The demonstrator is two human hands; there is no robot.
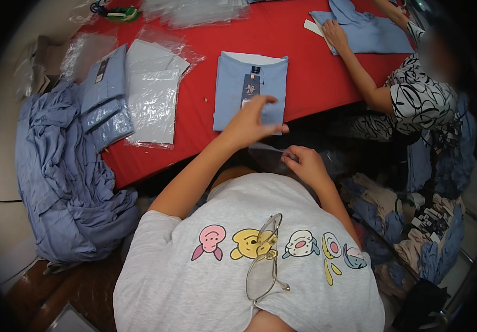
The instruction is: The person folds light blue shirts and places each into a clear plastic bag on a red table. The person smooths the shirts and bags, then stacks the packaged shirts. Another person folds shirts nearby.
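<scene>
A folded blue shirt (pixel 228 94) with a dark hang tag (pixel 251 86) lies flat near the table's front edge. My left hand (pixel 252 123) is over its lower part, thumb and fingers apart and nothing between them; whether it touches the cloth I cannot tell. Off the table edge, close to my body, my right hand (pixel 305 164) pinches a clear plastic bag (pixel 266 150). Part of that bag hangs in the dark gap below the table and is hard to make out.
Bagged blue shirts (pixel 105 91) and white sheets in clear sleeves (pixel 153 105) lie left on the red table (pixel 194 133). Loose blue garments (pixel 67 182) hang over its left end. At right a co-worker's hand (pixel 335 36) rests on another blue shirt (pixel 366 33). Clear bags (pixel 194 11) lie at the back.
</scene>
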